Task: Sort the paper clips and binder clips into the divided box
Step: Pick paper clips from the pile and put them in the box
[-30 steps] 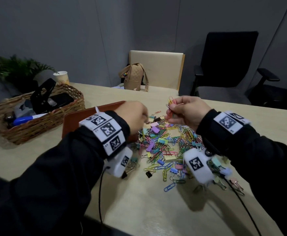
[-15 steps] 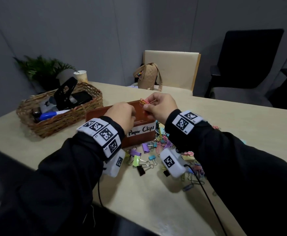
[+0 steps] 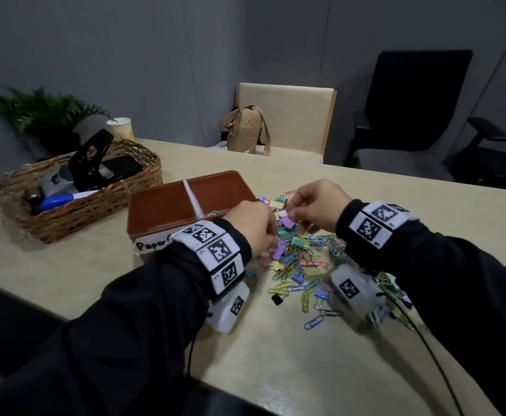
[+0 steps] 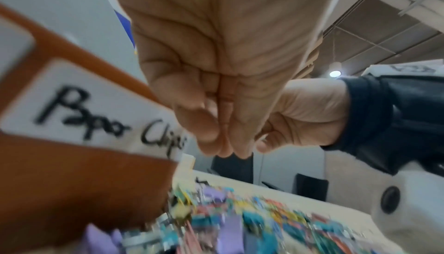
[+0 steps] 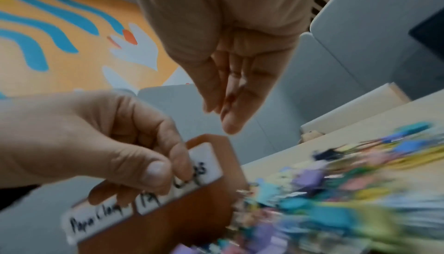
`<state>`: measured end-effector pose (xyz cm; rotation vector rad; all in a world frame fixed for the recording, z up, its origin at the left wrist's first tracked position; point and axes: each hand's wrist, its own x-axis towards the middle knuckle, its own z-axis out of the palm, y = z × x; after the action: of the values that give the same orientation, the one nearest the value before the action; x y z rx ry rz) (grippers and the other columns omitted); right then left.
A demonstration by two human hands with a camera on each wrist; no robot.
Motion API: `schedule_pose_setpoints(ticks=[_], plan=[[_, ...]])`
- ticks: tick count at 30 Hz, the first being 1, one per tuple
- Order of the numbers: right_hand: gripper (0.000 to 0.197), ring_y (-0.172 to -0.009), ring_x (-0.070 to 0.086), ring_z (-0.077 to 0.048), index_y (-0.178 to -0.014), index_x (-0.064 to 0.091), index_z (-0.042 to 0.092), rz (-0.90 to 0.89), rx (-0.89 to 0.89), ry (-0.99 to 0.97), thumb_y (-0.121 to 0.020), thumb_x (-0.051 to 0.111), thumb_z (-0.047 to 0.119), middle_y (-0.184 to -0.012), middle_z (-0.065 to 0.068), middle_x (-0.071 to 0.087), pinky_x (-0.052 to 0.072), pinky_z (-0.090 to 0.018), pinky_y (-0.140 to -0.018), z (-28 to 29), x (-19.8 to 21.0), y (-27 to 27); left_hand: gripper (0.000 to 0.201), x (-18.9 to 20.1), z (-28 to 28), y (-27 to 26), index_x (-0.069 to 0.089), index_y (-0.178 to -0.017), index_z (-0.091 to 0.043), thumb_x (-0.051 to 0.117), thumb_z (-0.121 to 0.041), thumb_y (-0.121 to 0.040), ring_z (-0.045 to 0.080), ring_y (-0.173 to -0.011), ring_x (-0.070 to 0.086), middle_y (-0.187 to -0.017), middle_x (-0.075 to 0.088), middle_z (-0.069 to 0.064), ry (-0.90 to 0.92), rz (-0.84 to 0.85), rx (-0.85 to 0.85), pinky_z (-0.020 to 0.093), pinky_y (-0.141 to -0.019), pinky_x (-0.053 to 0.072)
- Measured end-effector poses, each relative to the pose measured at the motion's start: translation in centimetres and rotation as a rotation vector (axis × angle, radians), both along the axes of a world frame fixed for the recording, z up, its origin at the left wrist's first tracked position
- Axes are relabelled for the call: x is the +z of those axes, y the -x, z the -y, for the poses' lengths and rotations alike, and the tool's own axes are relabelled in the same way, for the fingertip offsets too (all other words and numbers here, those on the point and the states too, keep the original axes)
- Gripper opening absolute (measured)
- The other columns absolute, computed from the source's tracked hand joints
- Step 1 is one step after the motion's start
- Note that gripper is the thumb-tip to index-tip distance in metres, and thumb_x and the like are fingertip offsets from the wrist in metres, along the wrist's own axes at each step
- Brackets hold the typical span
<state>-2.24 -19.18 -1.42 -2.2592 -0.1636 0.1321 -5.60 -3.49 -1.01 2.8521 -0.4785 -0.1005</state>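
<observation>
A brown divided box (image 3: 152, 226) with a white divider strip (image 3: 191, 199) and a "Paper Clips" label (image 4: 96, 106) stands left of a heap of coloured paper clips and binder clips (image 3: 300, 256). My left hand (image 3: 271, 232) hovers at the box's right front corner, over the heap's left edge. Its fingers are curled tight against the palm (image 4: 223, 149) and I see nothing in them. My right hand (image 3: 294, 210) hangs over the far side of the heap. Its fingers (image 5: 221, 113) are bunched and loosely bent, with nothing visible between them. Both wrist views are blurred.
A wicker basket (image 3: 95, 205) holding a black hole punch (image 3: 89, 160) and a blue marker (image 3: 56, 201) sits left of the box. Behind it are a paper cup (image 3: 121, 129) and a plant (image 3: 41, 112). Across the table are a beige bag (image 3: 245, 130) and a black office chair (image 3: 411, 109).
My right hand held orange and yellow paper clips above the box; it has moved right, back over the heap, and they are gone from it. My left hand followed slightly right.
</observation>
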Motion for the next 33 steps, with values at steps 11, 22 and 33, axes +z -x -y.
schedule_pose_setpoints(ticks=[11, 22, 33], plan=[[0.027, -0.091, 0.063, -0.016, -0.098, 0.072, 0.023, -0.034, 0.291, 0.769, -0.079, 0.066, 0.005, -0.084, 0.008, 0.062, 0.052, -0.03, -0.083, 5.1, -0.5, 2.3, 0.026, -2.8, 5.2, 0.1, 0.067, -0.104, -0.015, 0.072, -0.027, -0.081, 0.02, -0.094, 0.062, -0.1, 0.066, 0.002, -0.122, -0.121, -0.234, 0.029, -0.079, 0.051], [0.026, -0.074, 0.065, -0.005, -0.094, 0.074, 0.021, -0.144, 0.357, 0.792, -0.079, 0.064, 0.002, -0.079, 0.008, 0.074, 0.044, -0.017, -0.059, 5.7, -1.6, 2.7, 0.023, -3.0, 6.7, -0.7, 0.07, -0.088, -0.013, 0.072, -0.031, -0.075, 0.022, -0.081, 0.066, -0.086, 0.069, 0.005, -0.258, -0.133, -0.231, 0.034, -0.069, 0.058], [0.048, -0.1, 0.057, -0.017, -0.119, 0.065, 0.027, -0.07, 0.477, 0.912, -0.073, 0.079, 0.025, -0.108, 0.005, 0.056, 0.039, -0.023, -0.071, 4.9, -1.6, 3.0, 0.015, -0.8, 1.7, -0.5, 0.06, -0.078, -0.023, 0.07, -0.032, -0.072, 0.013, -0.07, 0.057, -0.073, 0.059, -0.008, -0.124, -0.121, -0.152, 0.027, -0.062, 0.047]])
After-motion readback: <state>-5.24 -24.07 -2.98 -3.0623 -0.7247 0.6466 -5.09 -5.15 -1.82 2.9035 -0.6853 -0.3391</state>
